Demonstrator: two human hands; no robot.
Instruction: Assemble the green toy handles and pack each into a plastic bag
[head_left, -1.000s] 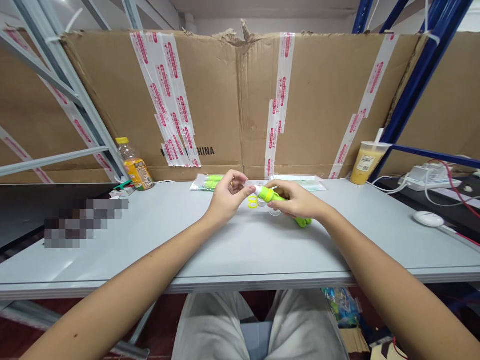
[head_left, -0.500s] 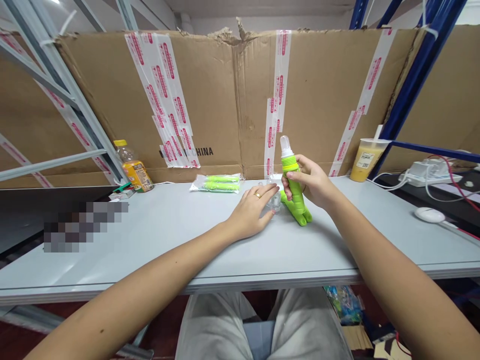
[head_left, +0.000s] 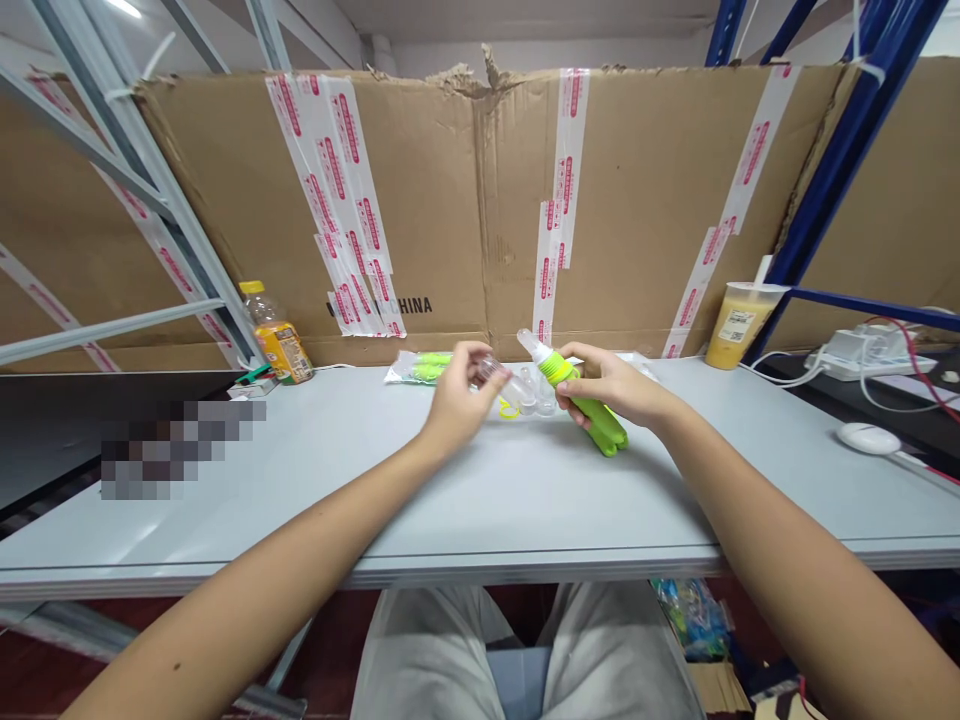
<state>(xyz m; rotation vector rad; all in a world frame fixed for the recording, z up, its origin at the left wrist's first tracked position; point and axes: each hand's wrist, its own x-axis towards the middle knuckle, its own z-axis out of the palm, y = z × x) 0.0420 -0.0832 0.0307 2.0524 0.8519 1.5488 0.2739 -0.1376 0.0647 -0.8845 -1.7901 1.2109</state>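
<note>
My right hand [head_left: 611, 388] grips a lime-green bottle-shaped device [head_left: 581, 405] with a clear tip, tilted so the tip points up and left, its green end near the table. My left hand [head_left: 457, 400] is closed on a small clear cap-like piece [head_left: 501, 380] just left of the device's tip. A yellow ring [head_left: 508, 408] and small clear parts [head_left: 544, 404] lie on the pale grey table [head_left: 480, 500] between the hands. A sealed bag of green parts [head_left: 416, 367] lies behind my left hand.
A taped cardboard sheet [head_left: 465, 200] stands along the table's back. An orange drink bottle [head_left: 276, 335] is at the back left, a lidded cup of yellow drink [head_left: 739, 322] at the back right. A white mouse [head_left: 870, 437] and a power strip [head_left: 862, 352] lie far right.
The green device stood upright half a second ago; my right hand has tilted it down to the left. My left hand lifted off the table with a clear piece.
</note>
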